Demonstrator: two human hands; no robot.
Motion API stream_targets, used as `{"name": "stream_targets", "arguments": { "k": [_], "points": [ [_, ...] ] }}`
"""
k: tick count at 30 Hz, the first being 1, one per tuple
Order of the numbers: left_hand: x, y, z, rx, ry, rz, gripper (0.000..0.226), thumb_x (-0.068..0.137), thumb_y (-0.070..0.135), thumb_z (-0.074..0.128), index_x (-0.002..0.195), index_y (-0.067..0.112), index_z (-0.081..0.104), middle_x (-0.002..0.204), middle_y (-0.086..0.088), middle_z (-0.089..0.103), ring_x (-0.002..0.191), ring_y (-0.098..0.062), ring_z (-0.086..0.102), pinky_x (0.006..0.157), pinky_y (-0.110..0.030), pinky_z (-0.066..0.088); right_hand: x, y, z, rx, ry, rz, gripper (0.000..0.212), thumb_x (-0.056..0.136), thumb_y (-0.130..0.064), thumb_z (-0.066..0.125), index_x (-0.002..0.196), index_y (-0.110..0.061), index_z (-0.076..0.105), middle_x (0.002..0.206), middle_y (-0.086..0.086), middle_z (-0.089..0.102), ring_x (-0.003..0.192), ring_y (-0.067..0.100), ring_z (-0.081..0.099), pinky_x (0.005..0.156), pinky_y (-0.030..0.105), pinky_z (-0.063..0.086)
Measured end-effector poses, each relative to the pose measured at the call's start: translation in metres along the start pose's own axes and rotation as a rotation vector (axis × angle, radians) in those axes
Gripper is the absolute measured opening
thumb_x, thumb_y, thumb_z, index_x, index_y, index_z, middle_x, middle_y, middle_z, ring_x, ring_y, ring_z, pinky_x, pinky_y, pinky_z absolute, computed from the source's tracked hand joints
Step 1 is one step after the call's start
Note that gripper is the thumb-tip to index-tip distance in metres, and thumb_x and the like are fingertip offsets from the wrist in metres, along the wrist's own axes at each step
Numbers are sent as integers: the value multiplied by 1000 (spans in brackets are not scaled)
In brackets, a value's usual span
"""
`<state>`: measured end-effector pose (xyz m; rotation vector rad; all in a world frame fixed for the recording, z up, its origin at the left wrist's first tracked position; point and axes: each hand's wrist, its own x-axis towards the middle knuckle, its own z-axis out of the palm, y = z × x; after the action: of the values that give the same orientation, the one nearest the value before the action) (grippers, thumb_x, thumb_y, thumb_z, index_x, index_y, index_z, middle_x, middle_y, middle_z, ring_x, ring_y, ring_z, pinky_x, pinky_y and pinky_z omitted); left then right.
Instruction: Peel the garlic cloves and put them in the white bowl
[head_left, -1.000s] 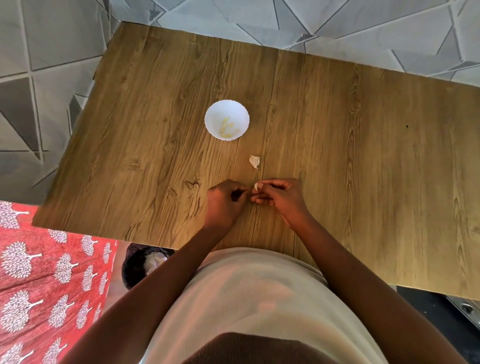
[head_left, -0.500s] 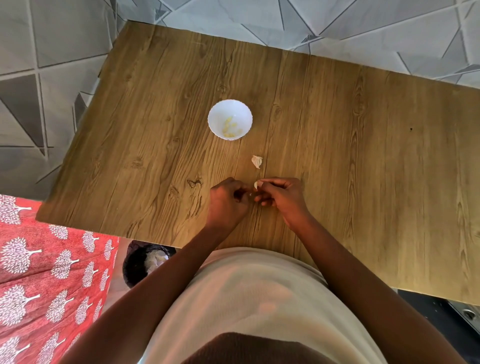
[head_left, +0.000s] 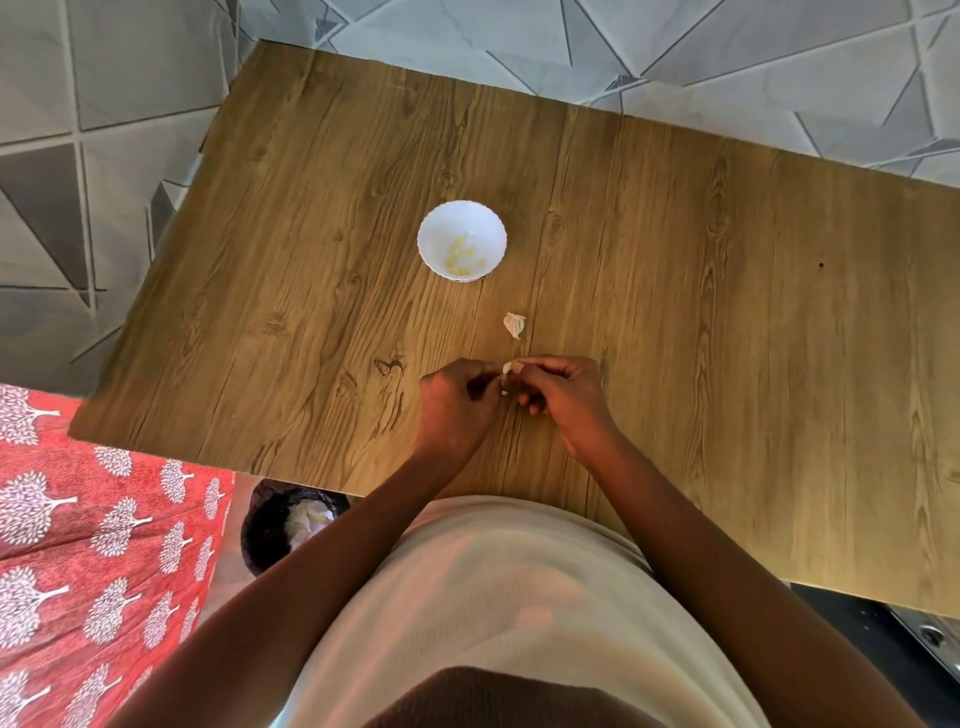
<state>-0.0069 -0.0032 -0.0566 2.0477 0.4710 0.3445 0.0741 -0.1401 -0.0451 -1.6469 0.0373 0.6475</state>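
A white bowl with a scalloped rim sits on the wooden table, and a few pale yellow peeled cloves lie inside it. Nearer the person than the bowl, an unpeeled garlic clove lies on the wood, apart from the bowl. Nearer still, both hands meet over the table: the left hand and the right hand have their fingers curled, pinching a small garlic clove between the fingertips. Well below the bowl, past the table's near edge, stands a dark bin on the floor.
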Motion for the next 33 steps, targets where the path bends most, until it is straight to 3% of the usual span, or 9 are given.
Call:
{"name": "stream_targets", "arguments": {
  "k": [6, 11, 14, 18, 21, 25, 30, 33],
  "points": [
    [1, -4, -2, 94, -4, 116, 14, 92, 17, 74, 101, 7, 79, 88, -6, 75, 72, -15, 69, 66, -37, 59, 1, 2, -2, -8, -34, -30, 12, 92, -5, 72, 103, -3, 78, 85, 13, 78, 66, 18, 69, 60, 25, 56],
    [1, -11, -1, 154, -41, 147, 14, 92, 11, 75, 105, 6, 79, 90, -7, 74, 71, -16, 67, 66, -37, 58, 4, 9, -3, 49, -74, -40, 19, 91, 3, 70, 108, -1, 77, 90, 18, 77, 75, 21, 72, 68, 26, 58],
    [1, -12, 1, 152, -55, 150, 15, 92, 7, 75, 107, 7, 79, 91, -7, 75, 72, -15, 67, 68, -28, 57, 6, 11, -4, 91, -80, -26, 19, 90, 6, 70, 107, 1, 76, 89, 19, 77, 74, 20, 72, 70, 26, 59],
    [0, -12, 3, 164, -76, 157, 16, 94, 3, 71, 109, 4, 78, 94, -9, 75, 75, -11, 64, 76, -1, 39, 6, 14, -5, 121, -80, -25, 15, 88, 7, 71, 102, 1, 76, 89, 22, 76, 73, 21, 72, 71, 28, 59],
    [0, -14, 3, 179, -90, 175, 16, 95, 4, 69, 110, 3, 77, 96, -10, 75, 78, -12, 65, 78, 0, 37, 5, 14, -5, 132, -85, -37, 14, 88, 6, 72, 100, 1, 76, 89, 22, 76, 74, 23, 72, 71, 28, 59],
    [0, -15, 4, 185, -98, 194, 17, 97, 5, 68, 112, 3, 77, 98, -10, 75, 81, -16, 68, 78, -11, 44, 5, 15, -7, 159, -92, -43, 15, 88, 6, 73, 103, 6, 75, 91, 23, 76, 76, 25, 73, 72, 28, 60],
    [-1, -16, 5, 190, -94, 197, 17, 95, 3, 68, 110, 3, 77, 96, -11, 74, 79, -9, 62, 79, 0, 36, 5, 16, -9, 131, -96, -53, 17, 88, 3, 74, 104, 7, 74, 91, 21, 77, 80, 30, 74, 73, 29, 61],
    [-2, -16, 5, 189, -90, 196, 17, 95, 3, 68, 110, 2, 77, 94, -11, 74, 79, -6, 58, 77, -2, 37, 5, 16, -8, 110, -92, -58, 16, 87, 3, 75, 103, 7, 74, 89, 20, 77, 77, 26, 74, 71, 27, 60]
  ]
}}
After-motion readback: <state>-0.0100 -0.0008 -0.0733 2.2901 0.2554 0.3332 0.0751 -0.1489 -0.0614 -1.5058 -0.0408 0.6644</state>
